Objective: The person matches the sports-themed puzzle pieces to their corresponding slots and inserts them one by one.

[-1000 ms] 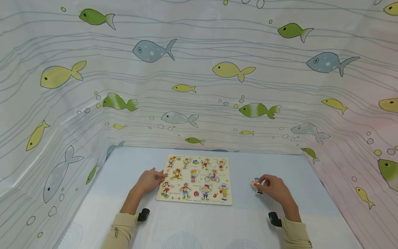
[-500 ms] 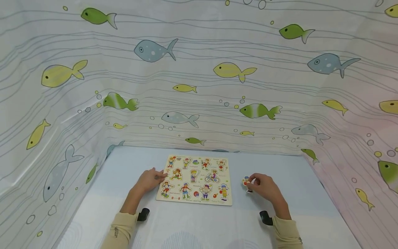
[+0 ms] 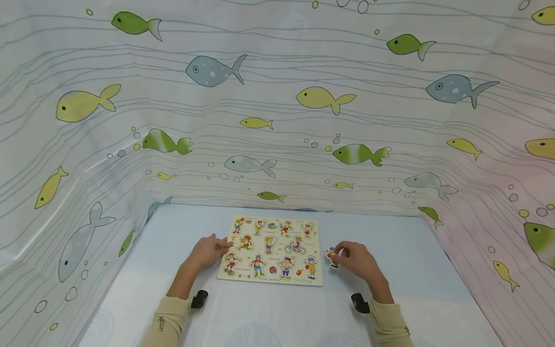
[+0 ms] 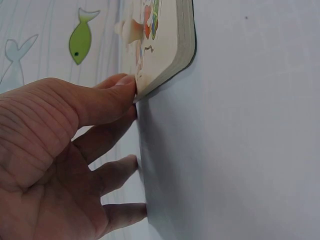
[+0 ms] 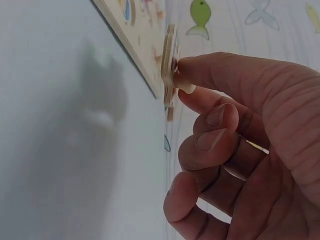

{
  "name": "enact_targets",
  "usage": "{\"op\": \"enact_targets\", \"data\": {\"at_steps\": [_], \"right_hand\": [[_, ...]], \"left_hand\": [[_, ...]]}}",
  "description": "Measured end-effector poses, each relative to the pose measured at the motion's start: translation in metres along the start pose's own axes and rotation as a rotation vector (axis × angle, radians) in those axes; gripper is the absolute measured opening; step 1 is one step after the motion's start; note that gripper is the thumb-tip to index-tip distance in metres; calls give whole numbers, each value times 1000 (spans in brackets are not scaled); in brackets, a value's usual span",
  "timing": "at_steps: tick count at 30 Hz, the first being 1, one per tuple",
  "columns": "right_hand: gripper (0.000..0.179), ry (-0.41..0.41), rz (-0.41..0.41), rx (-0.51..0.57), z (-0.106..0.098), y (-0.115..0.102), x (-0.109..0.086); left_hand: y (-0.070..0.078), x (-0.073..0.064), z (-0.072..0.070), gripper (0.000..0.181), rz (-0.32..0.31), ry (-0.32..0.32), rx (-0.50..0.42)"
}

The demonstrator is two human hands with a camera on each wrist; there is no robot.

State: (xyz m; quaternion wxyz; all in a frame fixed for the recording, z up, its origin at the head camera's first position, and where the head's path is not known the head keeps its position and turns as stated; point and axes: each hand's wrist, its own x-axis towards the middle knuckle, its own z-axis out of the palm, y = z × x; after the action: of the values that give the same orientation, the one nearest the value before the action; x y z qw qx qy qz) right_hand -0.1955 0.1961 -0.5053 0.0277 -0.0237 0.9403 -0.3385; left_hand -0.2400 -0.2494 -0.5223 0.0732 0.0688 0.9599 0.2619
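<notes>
A wooden peg puzzle board [image 3: 256,278] printed with sports figures lies flat on the table. At its left edge, my left hand [image 3: 210,251] touches the rim with thumb and forefinger. The other fingertips rest on the table in the left wrist view. Just right of the board, my right hand [image 3: 358,260] pinches the small knob of a puzzle piece [image 3: 333,265], a child figure in a blue cap. In the right wrist view the puzzle piece [image 5: 169,75] stands on edge to the camera, held above the table, its shadow beneath. The remaining fingers curl loosely.
Several figure pieces, among them a cyclist [image 3: 296,246] and a runner [image 3: 245,243], sit in the board. A pale cloth covers the table [image 3: 277,308]. Fish-printed sheeting [image 3: 286,144] encloses the back and both sides. Black wrist-worn devices [image 3: 199,299] show at both cuffs.
My right hand has moved left with the puzzle piece, from well right of the board to near its right edge. The left hand and the board have stayed in place.
</notes>
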Motion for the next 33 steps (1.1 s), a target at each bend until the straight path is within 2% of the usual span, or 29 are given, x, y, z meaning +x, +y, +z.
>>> {"op": "enact_targets", "data": {"at_steps": [17,33], "right_hand": [[10,-43,-108,-40,23,-22,2],[14,-101,-142,-52,42,-29,3]], "left_hand": [[-2,1,0,26,-12,-3,-19],[-2,1,1,26,-1,11,-12]]}}
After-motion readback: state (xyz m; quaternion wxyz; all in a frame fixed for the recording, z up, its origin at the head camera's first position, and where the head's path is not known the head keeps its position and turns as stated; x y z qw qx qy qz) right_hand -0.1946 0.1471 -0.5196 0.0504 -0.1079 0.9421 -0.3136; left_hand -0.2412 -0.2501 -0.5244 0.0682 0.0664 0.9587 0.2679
